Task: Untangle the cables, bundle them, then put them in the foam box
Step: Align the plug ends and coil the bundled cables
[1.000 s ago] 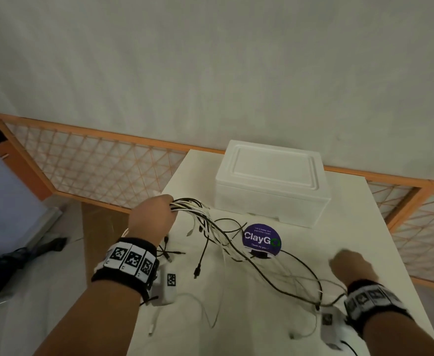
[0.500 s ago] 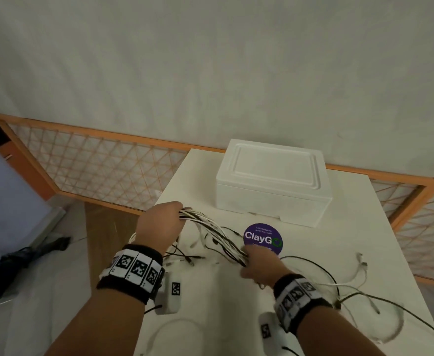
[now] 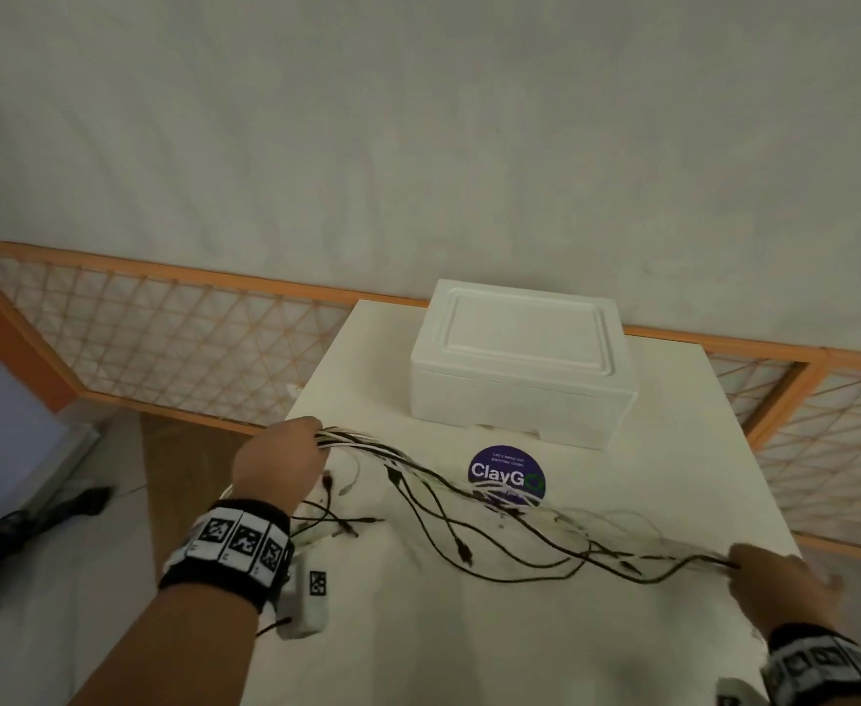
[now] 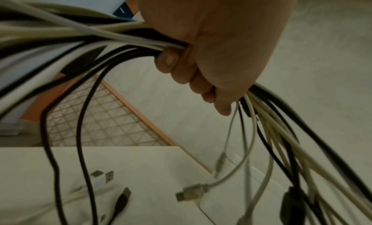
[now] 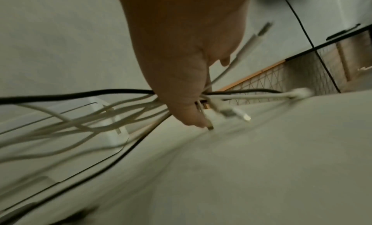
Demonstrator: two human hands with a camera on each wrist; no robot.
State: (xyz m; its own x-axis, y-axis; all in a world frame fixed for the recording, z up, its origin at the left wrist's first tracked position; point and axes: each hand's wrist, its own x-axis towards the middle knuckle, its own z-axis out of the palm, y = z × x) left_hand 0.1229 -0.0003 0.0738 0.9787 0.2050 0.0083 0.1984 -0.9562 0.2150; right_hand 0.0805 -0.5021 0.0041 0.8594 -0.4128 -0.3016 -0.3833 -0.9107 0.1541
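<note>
Several black and white cables (image 3: 469, 507) stretch across the white table (image 3: 469, 629) from left to right. My left hand (image 3: 280, 463) grips one end of the bunch in a fist above the table's left edge; in the left wrist view the fingers (image 4: 181, 72) curl round the cables (image 4: 112, 42), and loose plugs hang below. My right hand (image 3: 775, 578) holds the far ends of the cables (image 5: 90, 117) near the table's right edge, strands running between its fingers (image 5: 193, 115). The white foam box (image 3: 520, 369) stands shut with its lid on at the back of the table.
A round purple ClayGO sticker (image 3: 507, 479) lies in front of the box, partly under the cables. An orange-framed lattice fence (image 3: 163, 349) runs behind and beside the table. The floor drops off to the left, with a dark object (image 3: 26, 522) lying there.
My right hand slid from the middle of the bunch out to the right edge, drawing the cables straight. The left hand kept its grip and barely moved.
</note>
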